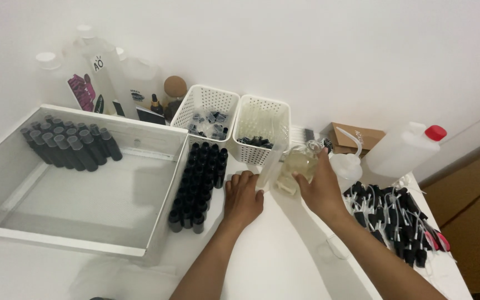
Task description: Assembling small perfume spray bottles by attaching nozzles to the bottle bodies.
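Laid out left to right on a white table (284, 261): a white tray (84, 244) with black vials (70, 145) in its back corner, a block of black bottles (200, 186) just beside it, then the left hand (244, 199), fingers curled at the foot of a clear cylinder (268, 165), grip impossible to tell. Next, the right hand (322, 189), fingers wrapped round a glass flask (297, 165) of pale liquid before two white baskets (262, 119). Seemingly a decanting step, calling for the neck lined up over the cylinder and a slow tilt; far right, heaped black pump heads (398, 219).
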